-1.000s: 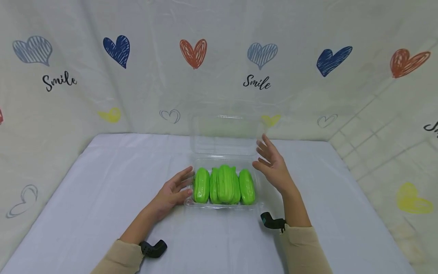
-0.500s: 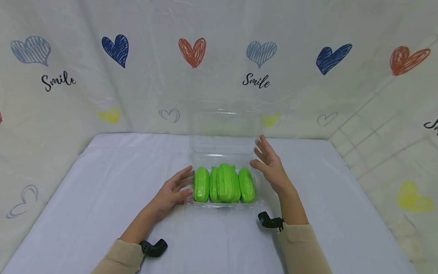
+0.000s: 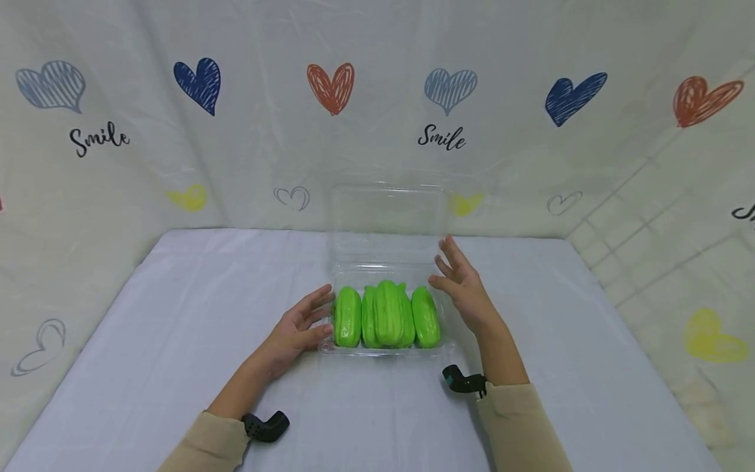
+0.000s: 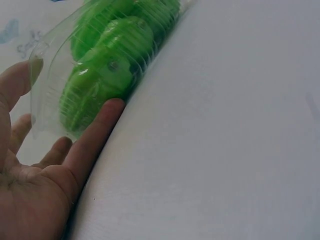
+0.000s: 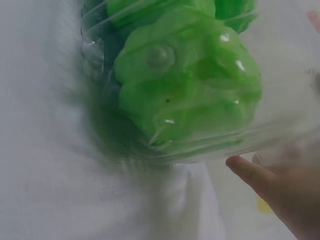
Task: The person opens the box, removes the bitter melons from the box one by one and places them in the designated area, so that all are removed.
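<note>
Clear plastic clamshell box (image 3: 386,353) sits btwn the two grips, directly R of the left hand (image 3: 297,328) and just L of / nearer than the right hand (image 3: 468,288). Contents: glossy lime-green ribbed oblong pieces, all lengthwise front-to-back. One end piece (image 3: 348,317) nearest L grip, another end piece (image 3: 426,318) nearest R grip, middle pile (image 3: 389,316) btwn them w/ 1 on top; exact count underneath can't tell. Packed side by side prob. so they fit the tray.

Clear hinged lid (image 3: 386,213) raised at the far side, past both grips, so box top is uncovered.

L grip: wide, fingers spread, tips + thumb touching box's L wall, not wrapped round anything; prob. there to steady it. R grip: wide too, fingers loosely apart, by lid's lower R corner & box's R wall, holds no piece; contact w/ plastic can't tell for sure, maybe guarding the lid.

Farther out: black wrist device (image 3: 267,427) below L grip, similar black unit (image 3: 464,380) below R grip, beige sleeves (image 3: 525,426). White cloth-covered desk (image 3: 177,328) under all; pale heart-print backdrop (image 3: 377,151) beyond the grips.
</note>
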Available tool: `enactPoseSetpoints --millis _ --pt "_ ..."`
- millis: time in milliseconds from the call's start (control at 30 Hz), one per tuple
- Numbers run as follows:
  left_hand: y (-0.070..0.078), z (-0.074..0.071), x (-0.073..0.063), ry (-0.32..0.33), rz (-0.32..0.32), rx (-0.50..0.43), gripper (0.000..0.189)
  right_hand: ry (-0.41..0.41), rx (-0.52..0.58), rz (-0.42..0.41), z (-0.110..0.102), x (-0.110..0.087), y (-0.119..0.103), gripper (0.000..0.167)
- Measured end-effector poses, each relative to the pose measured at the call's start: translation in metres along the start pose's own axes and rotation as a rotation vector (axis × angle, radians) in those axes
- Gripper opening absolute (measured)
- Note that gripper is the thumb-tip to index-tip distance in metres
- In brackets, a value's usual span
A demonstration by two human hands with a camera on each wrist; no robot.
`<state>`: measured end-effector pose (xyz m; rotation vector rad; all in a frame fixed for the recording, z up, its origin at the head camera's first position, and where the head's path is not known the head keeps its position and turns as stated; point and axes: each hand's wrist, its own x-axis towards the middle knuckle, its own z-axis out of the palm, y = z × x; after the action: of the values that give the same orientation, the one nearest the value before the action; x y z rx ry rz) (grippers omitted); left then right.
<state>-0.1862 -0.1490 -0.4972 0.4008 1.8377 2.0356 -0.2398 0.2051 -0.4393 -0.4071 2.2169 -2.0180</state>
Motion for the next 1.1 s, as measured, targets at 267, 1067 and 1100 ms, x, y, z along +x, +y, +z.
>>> enactPoseSetpoints --millis 267,1067,1100 --pt "-0.0007 0.0005 0.0000 0.004 0.003 0.008 0.079 -0.011 -0.001 -0.006 0.0009 0.0000 0.0037 0.084" --pt "-0.0001 0.0002 0.0006 0.008 -0.005 0.003 0.080 0.011 0.004 0.049 0.0036 0.0032 0.0095 0.084" --pt "0.0002 0.0003 0.0004 0.008 -0.007 0.004 0.081 0.010 0.009 0.052 0.0038 0.0034 0.0097 0.084"
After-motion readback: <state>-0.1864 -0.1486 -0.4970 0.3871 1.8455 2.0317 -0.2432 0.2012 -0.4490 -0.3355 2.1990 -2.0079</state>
